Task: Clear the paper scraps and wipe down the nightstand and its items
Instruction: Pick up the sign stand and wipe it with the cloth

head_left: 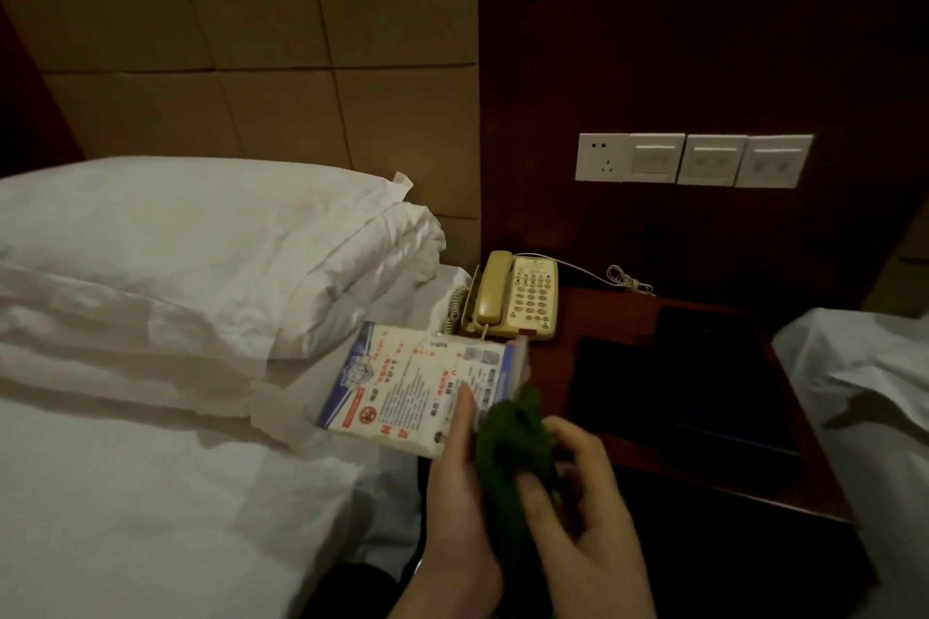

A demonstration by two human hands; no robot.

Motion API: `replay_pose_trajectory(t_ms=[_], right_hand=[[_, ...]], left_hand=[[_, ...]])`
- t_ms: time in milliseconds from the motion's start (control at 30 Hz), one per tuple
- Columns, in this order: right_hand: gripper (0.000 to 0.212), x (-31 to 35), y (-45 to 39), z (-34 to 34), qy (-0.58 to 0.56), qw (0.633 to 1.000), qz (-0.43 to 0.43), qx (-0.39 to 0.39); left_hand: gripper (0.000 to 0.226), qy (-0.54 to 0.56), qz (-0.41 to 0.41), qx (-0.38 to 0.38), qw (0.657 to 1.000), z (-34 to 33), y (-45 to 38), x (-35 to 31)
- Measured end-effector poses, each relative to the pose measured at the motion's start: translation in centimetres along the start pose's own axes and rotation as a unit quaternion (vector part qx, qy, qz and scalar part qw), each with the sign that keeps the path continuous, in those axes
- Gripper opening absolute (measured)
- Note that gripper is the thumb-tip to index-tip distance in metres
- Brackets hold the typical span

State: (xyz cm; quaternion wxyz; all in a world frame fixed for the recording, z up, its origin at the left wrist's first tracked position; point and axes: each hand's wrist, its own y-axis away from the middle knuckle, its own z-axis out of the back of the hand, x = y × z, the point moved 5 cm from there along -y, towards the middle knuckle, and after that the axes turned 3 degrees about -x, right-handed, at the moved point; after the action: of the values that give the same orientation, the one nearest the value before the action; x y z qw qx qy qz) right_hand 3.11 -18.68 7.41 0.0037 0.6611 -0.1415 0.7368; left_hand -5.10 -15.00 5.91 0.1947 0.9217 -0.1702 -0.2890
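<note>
We look down at a dark red wooden nightstand point(618, 317) standing between two beds made up in white. Our left hand point(460, 483) holds a printed card point(417, 382), white with blue borders and red lettering, just left of the nightstand's front corner and over the edge of the left bed point(151, 493); the thumb lies straight along the card's near edge, and the fingers beneath it are hidden. Our right hand point(588, 508) is curled around a bunched green cloth point(518, 432), which touches the card's right edge, in front of the nightstand's left side. On the nightstand's back left corner sits a cream telephone point(518, 294), its handset in the cradle, its coiled cord hanging off the left side. Two dark flat items point(678, 387) lie across the middle and right of the nightstand; the dim light hides what they are. White pillows point(201, 246) are piled left of the nightstand. On the dark wall panel behind the nightstand is a row of white switches and a socket point(693, 160).
</note>
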Motion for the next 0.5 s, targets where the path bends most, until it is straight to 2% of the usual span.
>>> replay_pose_trajectory(t_ms=[67, 233, 267, 400, 500], right_hand=[[0.05, 0.3, -1.4, 0.8, 0.001, 1.0, 0.014, -0.004], [0.037, 2.2, -5.8, 3.7, 0.009, 0.997, 0.044, -0.065], [0.039, 2.3, -5.6, 3.7, 0.008, 0.997, 0.044, -0.059], [0.058, 1.2, -1.3, 1.9, 0.007, 0.999, 0.05, 0.009], [0.054, 1.3, -0.6, 2.0, 0.041, 0.995, 0.088, 0.02]], left_hand=[[0.065, 0.003, -0.018, -0.006, 1.0, 0.1, 0.1, -0.1], [0.016, -0.113, -0.14, -0.011, 0.984, -1.3, 1.1, -0.3], [0.018, -0.111, -0.146, -0.012, 0.983, -1.2, 0.9, -0.5], [0.061, -0.094, -0.085, 0.025, 0.992, -0.5, 0.1, -0.6], [0.062, -0.115, -0.092, 0.023, 0.989, 0.2, -0.5, -0.9]])
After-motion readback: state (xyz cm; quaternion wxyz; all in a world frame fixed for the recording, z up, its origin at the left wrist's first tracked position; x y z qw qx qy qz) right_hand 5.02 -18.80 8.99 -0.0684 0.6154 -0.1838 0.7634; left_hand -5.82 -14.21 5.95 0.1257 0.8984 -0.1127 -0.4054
